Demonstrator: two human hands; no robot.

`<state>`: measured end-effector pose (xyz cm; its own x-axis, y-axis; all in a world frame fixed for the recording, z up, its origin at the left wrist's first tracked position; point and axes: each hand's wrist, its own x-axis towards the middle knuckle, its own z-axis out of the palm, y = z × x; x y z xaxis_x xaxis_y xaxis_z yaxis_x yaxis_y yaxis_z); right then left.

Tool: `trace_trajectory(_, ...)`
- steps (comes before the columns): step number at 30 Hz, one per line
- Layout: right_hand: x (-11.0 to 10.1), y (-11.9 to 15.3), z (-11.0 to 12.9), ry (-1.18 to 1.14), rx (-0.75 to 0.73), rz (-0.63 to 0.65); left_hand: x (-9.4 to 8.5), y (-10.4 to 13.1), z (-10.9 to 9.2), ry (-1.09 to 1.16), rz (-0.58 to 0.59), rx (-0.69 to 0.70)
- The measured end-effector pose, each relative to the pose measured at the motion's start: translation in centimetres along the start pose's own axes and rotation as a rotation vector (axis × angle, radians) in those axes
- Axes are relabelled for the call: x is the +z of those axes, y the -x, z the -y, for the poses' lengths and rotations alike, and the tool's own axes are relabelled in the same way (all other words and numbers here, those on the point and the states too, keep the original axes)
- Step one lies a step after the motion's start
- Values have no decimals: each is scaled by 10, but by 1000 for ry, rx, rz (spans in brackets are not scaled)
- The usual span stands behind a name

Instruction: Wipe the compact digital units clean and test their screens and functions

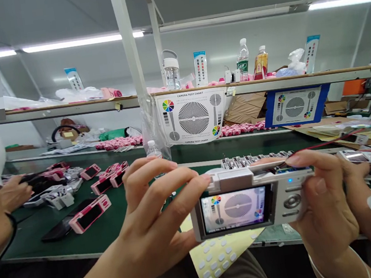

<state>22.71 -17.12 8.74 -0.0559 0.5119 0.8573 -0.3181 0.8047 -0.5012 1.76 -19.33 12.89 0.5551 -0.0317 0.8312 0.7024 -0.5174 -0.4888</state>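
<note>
A silver camera (284, 217) is held up in front of me between both hands, its top partly open with circuit parts showing. Its lit screen displays a test chart, and a blue light glows at its right. My left hand (156, 206) grips the camera's left end, fingertips on the top edge. Around the right end is my right hand (327, 202), with a thin red wire running out above it. Straight ahead hangs a printed camera test chart (193, 118). Below the camera lies a yellow sheet of white stickers (218, 258).
Pink cameras (91, 215) and a black flat object (55, 227) lie on the green table (25, 244) at left. People work on both sides. Silver cameras (250, 160) stand behind mine. Bottles (242, 60) stand on the shelf (99, 105); a second chart (295, 106) hangs at right.
</note>
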Motion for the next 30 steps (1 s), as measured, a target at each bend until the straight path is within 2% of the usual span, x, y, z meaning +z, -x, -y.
trace_trajectory(4, -17, -8, -21, -66, 292, 198, 25, 12, 14, 11, 37, -22)
trace_trajectory(6, -27, -13, -39, -111, 405, 306, 43, 23, 22, 40, 85, -70)
trace_trajectory(8, -36, -18, -63, -124, 483, 348, 66, 36, 30, 78, 142, -129)
trace_trajectory(13, -55, -22, -140, -178, 620, 246, 136, 80, 45, 214, 256, -278)
trace_trajectory(17, -74, -14, -201, -234, 799, 231, 197, 118, 48, 393, 404, -513)
trace_trajectory(21, -89, 1, -244, -259, 891, 180, 241, 152, 44, 475, 438, -563)
trace_trajectory(25, -93, 15, -262, -307, 997, 164, 257, 179, 38, 541, 481, -589)
trace_trajectory(30, -90, 23, -265, -399, 1119, 114, 253, 197, 38, 569, 530, -614)
